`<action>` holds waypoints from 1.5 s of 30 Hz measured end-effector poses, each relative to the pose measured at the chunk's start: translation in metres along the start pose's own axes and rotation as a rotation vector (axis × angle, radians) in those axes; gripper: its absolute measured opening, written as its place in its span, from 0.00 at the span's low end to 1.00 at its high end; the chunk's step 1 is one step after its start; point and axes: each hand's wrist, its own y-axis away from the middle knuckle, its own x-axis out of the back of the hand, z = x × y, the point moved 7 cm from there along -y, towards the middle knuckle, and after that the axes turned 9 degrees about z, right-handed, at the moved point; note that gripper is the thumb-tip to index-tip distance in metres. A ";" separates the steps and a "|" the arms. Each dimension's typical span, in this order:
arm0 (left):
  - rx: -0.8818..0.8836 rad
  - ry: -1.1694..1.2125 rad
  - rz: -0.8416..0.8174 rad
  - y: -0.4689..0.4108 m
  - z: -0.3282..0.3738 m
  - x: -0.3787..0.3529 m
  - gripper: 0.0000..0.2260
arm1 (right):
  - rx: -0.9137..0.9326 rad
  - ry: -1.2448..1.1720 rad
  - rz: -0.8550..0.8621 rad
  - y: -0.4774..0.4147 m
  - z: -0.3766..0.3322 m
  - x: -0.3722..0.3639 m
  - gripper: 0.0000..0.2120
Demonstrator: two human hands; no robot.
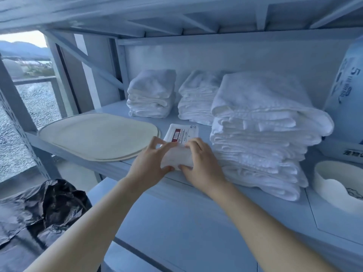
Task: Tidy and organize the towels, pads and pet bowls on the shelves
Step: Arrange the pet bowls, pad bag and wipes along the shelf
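My left hand [149, 161] and right hand [200, 163] both curl round the near end of a white packet of pads [182, 134] with a red label, fingers on top and thumbs at its near edge. The packet sits on the shelf [110, 112] between the flat cream mats [98, 136] on the left and the tall towel stack [261, 134] just beside my right hand. Two smaller towel stacks [151, 93] stand behind, and a pet bowl [337, 185] sits far right

Single head-worn wide-angle view, close in front of the shelf [114, 107], facing forward and slightly down. Window [29, 95] left of the shelf; upper board [176, 16] overhead.
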 end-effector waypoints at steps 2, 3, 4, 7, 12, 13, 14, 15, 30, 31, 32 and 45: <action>-0.007 0.033 -0.021 0.002 0.000 0.003 0.30 | -0.006 -0.018 -0.045 -0.001 -0.002 -0.001 0.31; -0.003 0.060 -0.042 0.003 -0.001 0.003 0.30 | 0.004 -0.022 -0.080 -0.001 -0.003 -0.003 0.33; -0.002 0.087 -0.064 0.004 0.000 0.003 0.30 | 0.012 -0.025 -0.109 0.000 -0.005 -0.004 0.33; -0.022 0.141 -0.093 0.009 0.007 0.005 0.30 | -0.001 -0.046 -0.099 0.004 -0.010 0.000 0.33; -0.046 0.150 -0.061 0.025 0.006 0.019 0.31 | -0.002 -0.051 -0.070 0.025 -0.015 0.006 0.32; -0.046 0.160 -0.068 0.029 0.007 0.020 0.31 | 0.008 -0.045 -0.062 0.029 -0.017 0.007 0.33; -0.047 0.167 -0.081 0.033 0.008 0.020 0.32 | 0.012 -0.041 -0.059 0.033 -0.019 0.009 0.33; -0.048 0.171 -0.099 0.036 0.009 0.019 0.33 | 0.010 -0.039 -0.061 0.036 -0.019 0.010 0.34; -0.126 0.155 0.006 0.072 0.044 0.029 0.30 | 0.004 -0.018 -0.012 0.077 -0.028 0.040 0.33; -0.130 0.152 0.006 0.074 0.049 0.030 0.30 | 0.002 -0.012 -0.014 0.080 -0.027 0.043 0.33; -0.138 0.145 0.010 0.077 0.055 0.033 0.30 | 0.001 -0.008 -0.016 0.083 -0.026 0.048 0.33; -0.264 0.088 0.192 0.138 0.155 0.071 0.27 | 0.077 -0.114 0.017 0.153 -0.026 0.127 0.28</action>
